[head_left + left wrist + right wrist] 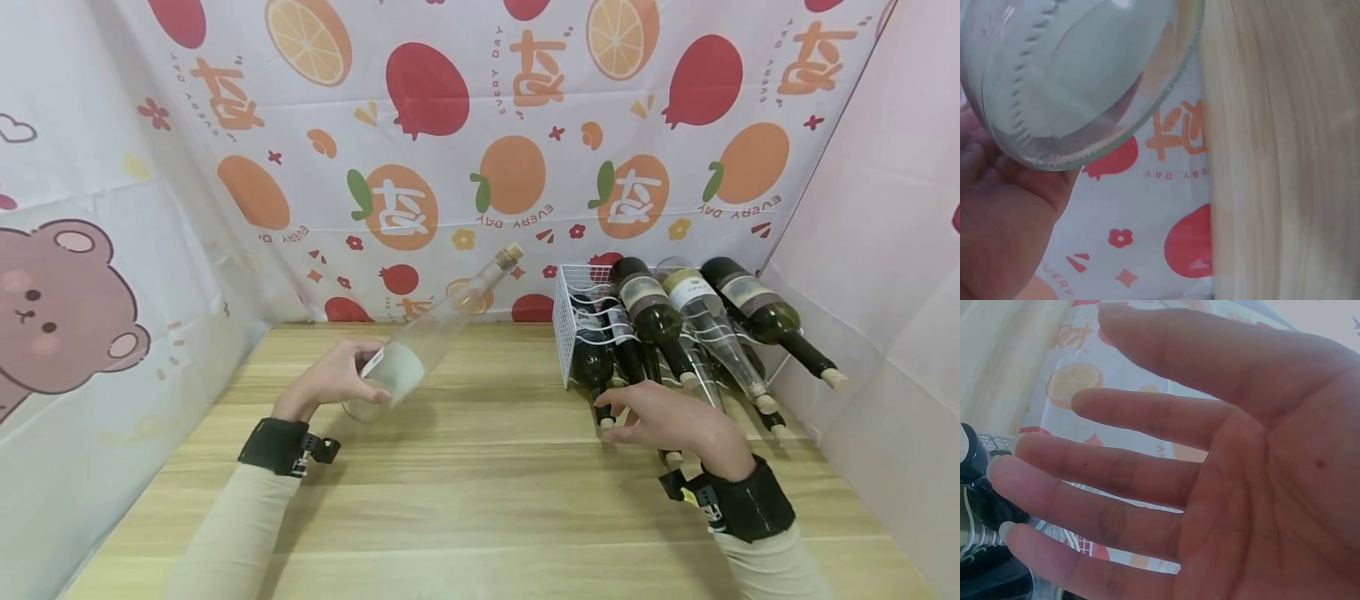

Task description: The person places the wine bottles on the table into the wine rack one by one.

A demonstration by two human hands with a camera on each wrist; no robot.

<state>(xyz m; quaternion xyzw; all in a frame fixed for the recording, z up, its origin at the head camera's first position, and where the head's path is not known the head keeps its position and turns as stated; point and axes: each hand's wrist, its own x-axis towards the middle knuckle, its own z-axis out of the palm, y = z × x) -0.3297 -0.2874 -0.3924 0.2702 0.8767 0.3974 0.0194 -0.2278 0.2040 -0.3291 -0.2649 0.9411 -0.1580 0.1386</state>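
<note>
My left hand (339,377) grips a clear glass bottle (442,327) around its lower part. The bottle is tilted, its corked neck (498,265) pointing up and to the right, and it bears a pale label. Its round base (1085,147) fills the top of the left wrist view, with the palm (1007,219) beside it. Over on the right, my right hand (671,417) is near the neck of a dark wine bottle (592,364) in the rack; whether it touches is unclear. In the right wrist view the fingers (1104,469) are spread, nothing held.
A white wire rack (564,333) at the back right holds several corked bottles, necks toward me. On its upper level lie dark green bottles (660,321) and a clear one (708,317). A printed cloth (450,192) hangs behind the wooden table (450,500); pale side walls flank it.
</note>
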